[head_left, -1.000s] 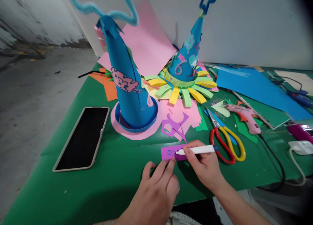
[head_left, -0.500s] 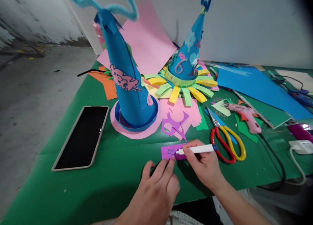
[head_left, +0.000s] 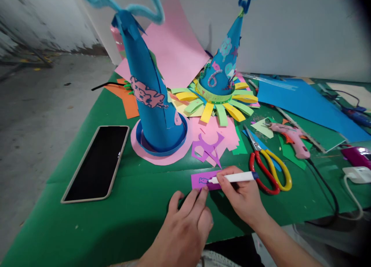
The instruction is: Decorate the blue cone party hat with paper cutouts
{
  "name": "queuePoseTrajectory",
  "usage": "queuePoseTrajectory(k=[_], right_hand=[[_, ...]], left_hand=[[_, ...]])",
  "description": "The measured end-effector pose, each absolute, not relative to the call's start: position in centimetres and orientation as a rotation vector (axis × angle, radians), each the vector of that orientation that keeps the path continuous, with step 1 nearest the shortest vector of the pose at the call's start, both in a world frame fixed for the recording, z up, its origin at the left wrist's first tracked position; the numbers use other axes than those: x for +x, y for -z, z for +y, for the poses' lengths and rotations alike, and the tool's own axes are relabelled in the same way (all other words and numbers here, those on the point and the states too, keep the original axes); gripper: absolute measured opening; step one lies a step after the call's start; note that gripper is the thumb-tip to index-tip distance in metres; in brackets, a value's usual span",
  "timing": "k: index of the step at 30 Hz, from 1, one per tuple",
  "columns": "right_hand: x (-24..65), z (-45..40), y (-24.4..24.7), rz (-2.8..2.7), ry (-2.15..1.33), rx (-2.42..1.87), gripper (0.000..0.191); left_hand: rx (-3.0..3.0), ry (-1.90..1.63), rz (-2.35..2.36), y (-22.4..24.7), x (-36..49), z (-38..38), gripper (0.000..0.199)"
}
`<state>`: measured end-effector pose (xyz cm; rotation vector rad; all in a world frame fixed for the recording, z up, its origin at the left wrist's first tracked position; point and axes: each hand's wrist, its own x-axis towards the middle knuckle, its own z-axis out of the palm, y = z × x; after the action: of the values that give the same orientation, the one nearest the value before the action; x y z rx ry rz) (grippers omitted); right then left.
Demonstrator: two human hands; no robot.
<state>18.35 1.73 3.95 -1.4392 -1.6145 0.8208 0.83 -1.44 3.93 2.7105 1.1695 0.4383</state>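
Note:
My right hand (head_left: 242,197) pinches a white marker (head_left: 233,177) with a dark blue end. The marker's tip touches a small purple paper strip (head_left: 195,179), at a little blue outline drawing. Two fingertips of my left hand (head_left: 189,224) press the strip's lower edge against the table; its fingers are stretched out and grip nothing. Just beyond the strip lies a cut-up purple scrap (head_left: 214,147). Scissors (head_left: 265,164) with red and yellow handles rest right of my right hand. The strip's right end is partly hidden by that hand.
A tall blue paper cone hat (head_left: 150,120) stands on a pink brim, and a decorated cone hat (head_left: 220,75) with yellow and green loops is behind. A phone (head_left: 97,162) lies left. To the right are a pink glue gun (head_left: 290,137) with its cord and blue sheets (head_left: 310,104).
Both hands stay almost still. The marker's tip remains at the drawing on the purple strip, with only a very slight shift in the lines.

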Motion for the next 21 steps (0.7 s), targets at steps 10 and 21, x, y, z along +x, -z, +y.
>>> queuePoseTrajectory(k=[10, 21], right_hand=[[18.3, 1.8, -3.9, -1.588, -0.853, -1.442, 0.007], [19.1, 2.1, -2.8, -0.992, -0.930, -1.259, 0.013]], left_hand=[[2.704, -0.450, 1.148, -3.6, 0.8, -1.5, 0.012], [2.704, -0.484, 1.170, -3.8, 0.8, -1.6, 0.018]])
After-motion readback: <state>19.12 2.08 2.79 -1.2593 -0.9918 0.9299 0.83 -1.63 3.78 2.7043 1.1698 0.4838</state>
